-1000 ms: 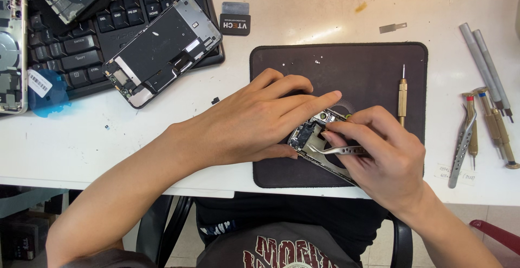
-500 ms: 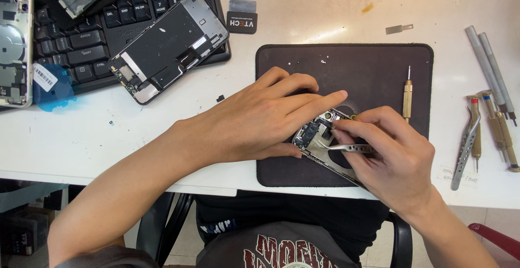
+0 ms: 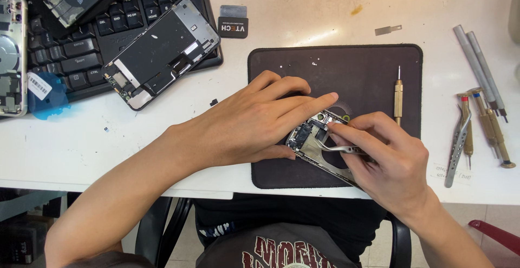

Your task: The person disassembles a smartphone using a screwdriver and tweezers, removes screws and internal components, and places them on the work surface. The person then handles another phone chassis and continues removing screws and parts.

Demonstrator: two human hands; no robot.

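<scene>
An opened phone body (image 3: 313,141) lies on a dark brown work mat (image 3: 357,67) near the table's front edge. My left hand (image 3: 260,119) lies flat over its upper end, fingers pressing it down. My right hand (image 3: 390,162) covers its lower end and pinches silver tweezers (image 3: 338,148), whose tips reach into the exposed parts by the camera corner. Much of the phone is hidden under both hands.
A brass screwdriver (image 3: 398,96) lies on the mat's right side. More tweezers and screwdrivers (image 3: 476,127) lie on the white table to the right. A phone screen panel (image 3: 160,51) rests on a black keyboard (image 3: 65,57) at upper left, another phone body (image 3: 11,57) at far left.
Both hands have stayed on the phone; the tweezers shifted slightly over the exposed parts. The view has drifted a little.
</scene>
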